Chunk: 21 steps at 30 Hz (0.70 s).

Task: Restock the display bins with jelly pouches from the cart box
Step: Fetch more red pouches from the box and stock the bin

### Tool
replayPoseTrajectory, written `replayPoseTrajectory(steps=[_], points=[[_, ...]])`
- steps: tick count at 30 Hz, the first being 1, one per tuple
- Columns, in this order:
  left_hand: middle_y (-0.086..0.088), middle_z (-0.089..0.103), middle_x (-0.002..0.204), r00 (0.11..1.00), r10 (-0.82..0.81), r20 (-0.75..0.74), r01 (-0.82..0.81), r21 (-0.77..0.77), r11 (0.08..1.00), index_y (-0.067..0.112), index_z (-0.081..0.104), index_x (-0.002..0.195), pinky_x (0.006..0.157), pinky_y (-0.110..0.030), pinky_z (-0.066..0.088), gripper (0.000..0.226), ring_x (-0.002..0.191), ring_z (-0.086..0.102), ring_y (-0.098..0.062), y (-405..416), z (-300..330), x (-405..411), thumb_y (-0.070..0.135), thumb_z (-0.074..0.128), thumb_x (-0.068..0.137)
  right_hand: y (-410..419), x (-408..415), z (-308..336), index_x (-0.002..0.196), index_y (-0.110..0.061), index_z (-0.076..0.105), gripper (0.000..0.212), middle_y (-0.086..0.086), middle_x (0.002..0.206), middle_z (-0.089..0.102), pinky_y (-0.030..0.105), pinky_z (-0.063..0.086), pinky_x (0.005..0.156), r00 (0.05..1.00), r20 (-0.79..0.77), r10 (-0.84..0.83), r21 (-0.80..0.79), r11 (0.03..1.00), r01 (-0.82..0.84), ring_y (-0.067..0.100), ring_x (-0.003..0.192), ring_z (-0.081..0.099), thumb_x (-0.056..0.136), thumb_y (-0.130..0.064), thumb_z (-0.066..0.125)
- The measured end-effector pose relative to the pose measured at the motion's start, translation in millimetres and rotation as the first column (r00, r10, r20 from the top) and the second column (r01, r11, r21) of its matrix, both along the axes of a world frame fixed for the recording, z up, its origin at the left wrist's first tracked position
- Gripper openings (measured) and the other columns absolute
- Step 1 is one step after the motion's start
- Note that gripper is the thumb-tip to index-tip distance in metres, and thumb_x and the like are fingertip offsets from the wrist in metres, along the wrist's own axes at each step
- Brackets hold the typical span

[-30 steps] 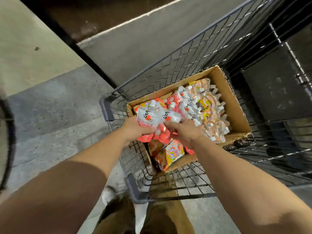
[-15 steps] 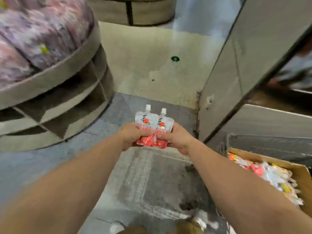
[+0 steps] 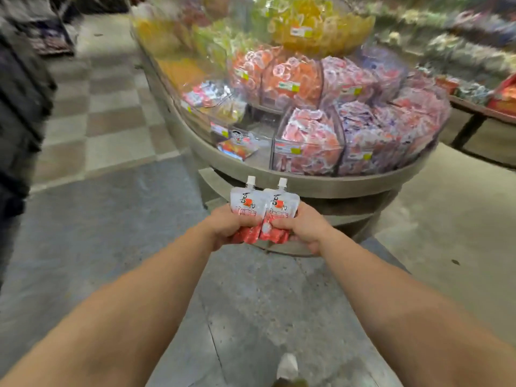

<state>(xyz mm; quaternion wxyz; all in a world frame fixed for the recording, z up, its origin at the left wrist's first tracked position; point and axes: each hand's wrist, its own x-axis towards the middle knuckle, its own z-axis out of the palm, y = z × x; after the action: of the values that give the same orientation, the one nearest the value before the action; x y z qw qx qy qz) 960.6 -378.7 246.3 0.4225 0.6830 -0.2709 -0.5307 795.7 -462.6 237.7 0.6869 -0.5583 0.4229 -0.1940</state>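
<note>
— Shop floor?
— Grey concrete floor (image 3: 251, 303) underfoot, checkered tiles (image 3: 111, 113) off to the upper left of the grip. One pale shoe tip (image 3: 287, 368) at the bottom edge.

— And beyond the grip?
— Rounded tiered display stand (image 3: 321, 187) straight ahead and above, clear display bins (image 3: 307, 143) packed with pink, orange and purple packets. Yellow and green ones higher up, blurred. Nearly bare compartment (image 3: 251, 152) just above the grip and slightly left, only a few flat packets inside.

— Hands?
— Left hand (image 3: 226, 229) curled around the lower part of the left jelly pouch (image 3: 245, 210). Right hand (image 3: 304, 229) curled around the lower part of the right jelly pouch (image 3: 279, 212). Both held upright, side by side, touching, white caps pointing up toward the stand.

— More pouches behind those two?
— Cannot tell; only the front pair visible.

— Pouches in a bin yet?
— Not yet; held in the air short of the stand's rim, above the floor.
</note>
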Motion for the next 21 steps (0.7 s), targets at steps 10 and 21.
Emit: replayPoseTrajectory(steps=[10,21], points=[[-0.001,0.07,0.078,0.973,0.23,-0.012,-0.23,-0.051,0.972,0.017,0.068,0.097,0.069,-0.03,0.053,0.02,0.063,0.061,-0.015,-130.8,5.6,166.5,0.01,0.074,0.079,-167.8,183.7,13.1,0.115,-0.019,0.06,0.044,-0.003,0.087,0.071,0.031,0.058,0.07,0.965,-0.008,0.261,-0.026,0.965,-0.261,0.009,0.071,0.068,0.082,0.011,0.063],[-0.014,0.051,0.077,0.925,0.378,0.035,-0.376,-0.06,0.925,0.015,0.06,0.089,0.067,-0.031,0.041,0.021,0.068,0.044,-0.023,-185.4,4.4,398.8,0.022,0.063,0.069,-261.4,445.0,3.6,0.11,-0.007,0.062,0.036,0.01,0.089,0.07,0.023,0.049,0.051,0.923,-0.056,0.38,-0.104,0.917,-0.384,0.013,0.066,0.065,0.08,0.011,0.065]])
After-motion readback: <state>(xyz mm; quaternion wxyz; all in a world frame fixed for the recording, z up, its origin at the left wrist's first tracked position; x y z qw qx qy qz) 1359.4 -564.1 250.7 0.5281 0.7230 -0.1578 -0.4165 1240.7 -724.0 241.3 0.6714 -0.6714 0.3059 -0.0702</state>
